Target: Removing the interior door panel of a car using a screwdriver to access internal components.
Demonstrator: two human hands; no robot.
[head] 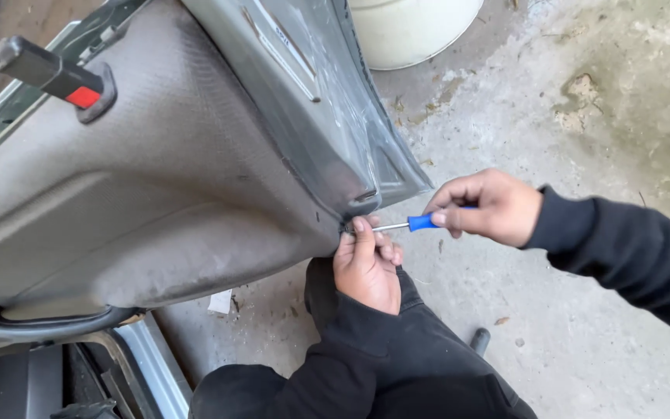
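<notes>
Fingers of the right hand [484, 207] close around a blue-handled screwdriver [406, 224] — tip at the lower corner of the grey fabric-covered car door panel [157, 194]; left hand [366, 264] pinches that corner.

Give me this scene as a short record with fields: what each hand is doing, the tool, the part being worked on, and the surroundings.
Left hand: pressed against the lower corner of the door panel, fingers at the screwdriver tip
Right hand: closed around the blue handle of the screwdriver
Tool position: shaft level, tip at the panel edge
Nearby: white bucket behind, concrete floor below
Clothing: black sleeves
</notes>
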